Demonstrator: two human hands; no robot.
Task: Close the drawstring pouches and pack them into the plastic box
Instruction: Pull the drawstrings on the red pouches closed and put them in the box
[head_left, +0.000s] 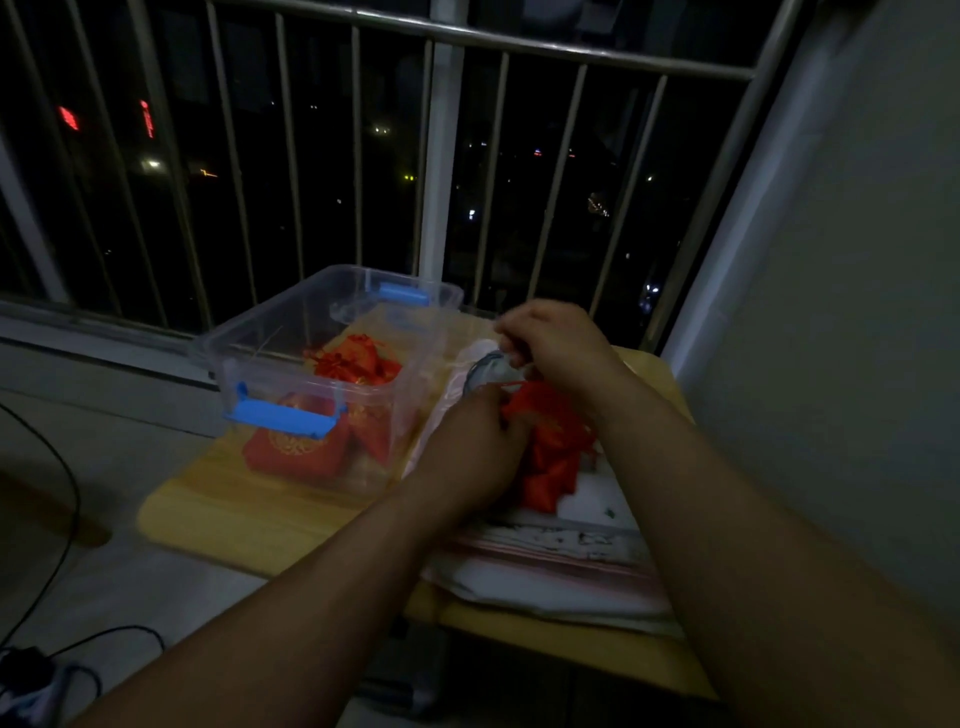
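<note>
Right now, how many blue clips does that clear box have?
2. One blue clip sits on the near end of the plastic box. The other blue clip is on its far end, by the railing. The long sides show none.

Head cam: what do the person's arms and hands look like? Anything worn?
Both forearms are bare to the frame edge; no sleeves in view. The left hand and right hand show no gloves, watch or rings, though the frame is dim and blurred.

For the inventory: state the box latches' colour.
Blue latches; the head view shows them best.
</note>
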